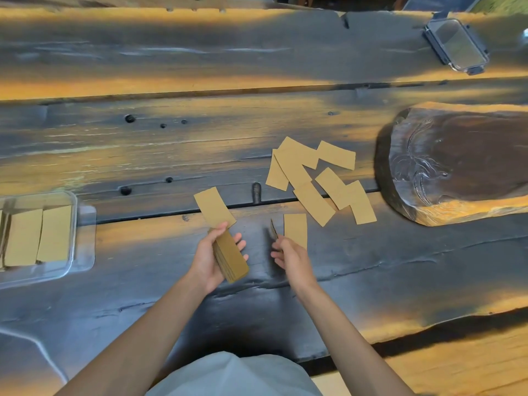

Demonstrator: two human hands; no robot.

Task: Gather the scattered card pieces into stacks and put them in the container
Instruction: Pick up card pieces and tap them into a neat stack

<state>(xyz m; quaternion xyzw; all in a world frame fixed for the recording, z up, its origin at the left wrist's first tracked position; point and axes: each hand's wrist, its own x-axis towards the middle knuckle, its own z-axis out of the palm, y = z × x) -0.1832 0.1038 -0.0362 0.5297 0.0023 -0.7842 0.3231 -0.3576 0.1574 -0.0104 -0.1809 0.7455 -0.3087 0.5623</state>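
The person's left hand (pixel 213 257) gripped a thick stack of tan rectangular card pieces (pixel 231 258) over the dark, weathered wooden plank table (pixel 143 144). The stack lay slantwise across the palm, the thumb curled over its far end and the fingertips showing past its right edge. One loose tan card piece (pixel 214 207) lay on the table at the far end of the stack, its near edge at the thumb; whether the thumb touched it could not be told.

The right hand (pixel 290 257) pinched a single card piece held edge-on (pixel 274 230) between thumb and forefinger, so that only its thin dark edge showed above the fingertips. The other fingers were loosely curled beneath. Just beside this hand, to its right, a flat tan card piece (pixel 295 228) lay lengthwise on the table, its near end hidden behind the knuckles.

Farther off, a scattered heap of overlapping tan card pieces (pixel 317 180) lay between the hands and a dark carved wooden slab (pixel 457 167) at the right.

At the left edge stood a clear plastic rectangular container (pixel 81 224), with stacks of card pieces (pixel 38 235) already lying side by side inside it. Its clear lid with dark clips (pixel 457 47) rested well apart, at the far right of the table.
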